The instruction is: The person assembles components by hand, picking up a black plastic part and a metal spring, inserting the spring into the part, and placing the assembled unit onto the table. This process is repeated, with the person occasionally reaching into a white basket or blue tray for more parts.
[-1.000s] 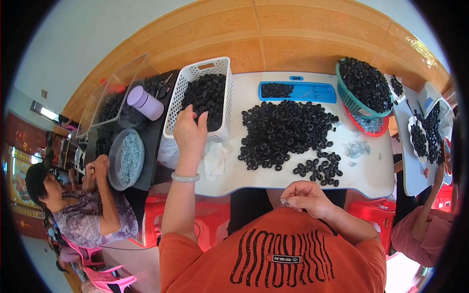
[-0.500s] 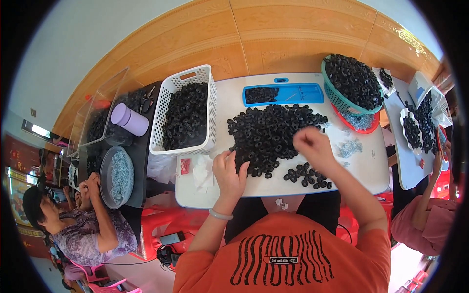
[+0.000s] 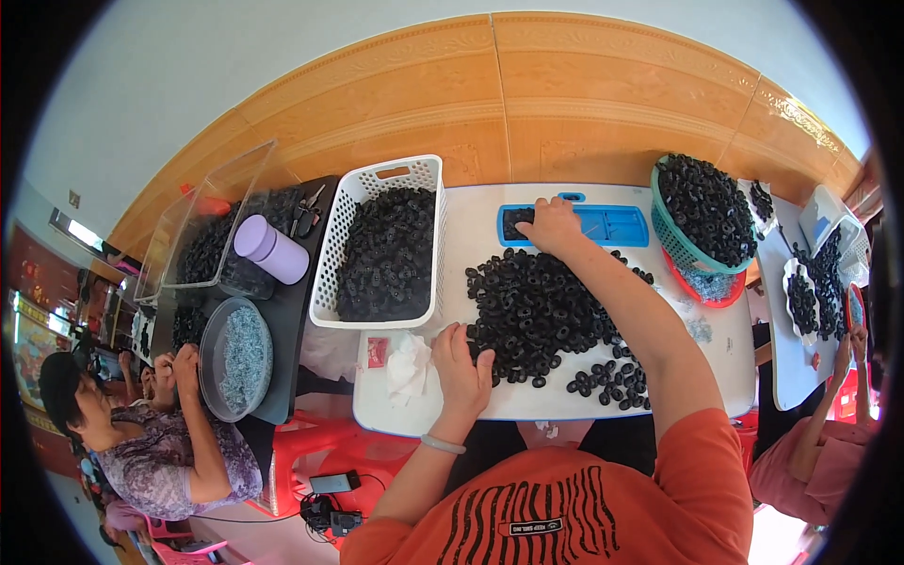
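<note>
A heap of small black ring-shaped parts (image 3: 537, 315) covers the middle of the white table. My left hand (image 3: 461, 369) rests against the heap's left edge, open, thumb apart from the fingers; no part shows in its grasp. My right hand (image 3: 556, 226) is stretched over the far side, at the left compartment of a shallow blue tray (image 3: 617, 229). Its thumb and fingers look apart above small black pieces (image 3: 513, 218) in that compartment, though the fingertips are partly hidden. A smaller group of black rings (image 3: 610, 384) lies near the front edge, under my right forearm.
A white perforated basket (image 3: 323, 282) of black parts stands left, by a crumpled tissue (image 3: 408, 365) and red packet (image 3: 377, 351). At right, a green basket (image 3: 673, 226) sits over a red bowl (image 3: 720, 299). A co-worker (image 3: 169, 443) works beside a clear bowl (image 3: 209, 377).
My right hand has moved from above the heap's right side to the far blue tray. My left hand stays by the heap's left edge. The whole view has shifted slightly.
</note>
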`<state>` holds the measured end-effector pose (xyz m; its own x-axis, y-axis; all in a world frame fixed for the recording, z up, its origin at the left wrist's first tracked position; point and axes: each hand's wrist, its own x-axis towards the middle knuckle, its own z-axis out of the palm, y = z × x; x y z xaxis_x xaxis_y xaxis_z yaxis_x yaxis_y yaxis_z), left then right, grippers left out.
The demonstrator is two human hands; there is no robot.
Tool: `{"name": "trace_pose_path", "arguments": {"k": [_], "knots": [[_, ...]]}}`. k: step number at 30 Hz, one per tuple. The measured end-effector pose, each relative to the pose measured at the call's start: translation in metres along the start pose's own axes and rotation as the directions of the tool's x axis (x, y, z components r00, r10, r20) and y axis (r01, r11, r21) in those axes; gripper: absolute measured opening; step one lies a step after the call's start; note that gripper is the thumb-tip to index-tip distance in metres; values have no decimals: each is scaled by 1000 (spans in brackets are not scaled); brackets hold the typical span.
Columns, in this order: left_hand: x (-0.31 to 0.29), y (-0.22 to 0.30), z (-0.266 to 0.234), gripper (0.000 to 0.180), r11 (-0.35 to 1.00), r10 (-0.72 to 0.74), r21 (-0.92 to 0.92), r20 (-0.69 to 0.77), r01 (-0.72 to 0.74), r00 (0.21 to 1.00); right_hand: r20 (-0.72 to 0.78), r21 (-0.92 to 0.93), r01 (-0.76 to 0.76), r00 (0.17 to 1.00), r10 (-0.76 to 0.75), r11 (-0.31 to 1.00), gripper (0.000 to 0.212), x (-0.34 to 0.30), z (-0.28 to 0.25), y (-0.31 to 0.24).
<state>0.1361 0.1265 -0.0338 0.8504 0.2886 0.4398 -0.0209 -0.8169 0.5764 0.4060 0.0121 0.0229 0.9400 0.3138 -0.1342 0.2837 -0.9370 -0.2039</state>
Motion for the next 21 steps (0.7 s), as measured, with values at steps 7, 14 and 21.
{"name": "trace_pose_path", "arguments": {"k": [7,14,21], "knots": [[4,-4,1,67,995,2,-95,76,5,997,-23,7,5,1000,-5,1000,70,-3,5,2],[11,6,2,92,997,70,26,231,-78,970,-101,39,64,993,-60,997,64,5,25,4],[16,12,7,92,994,56,85,212,-75,976,-79,33,46,996,-43,998,64,7,26,4]]}}
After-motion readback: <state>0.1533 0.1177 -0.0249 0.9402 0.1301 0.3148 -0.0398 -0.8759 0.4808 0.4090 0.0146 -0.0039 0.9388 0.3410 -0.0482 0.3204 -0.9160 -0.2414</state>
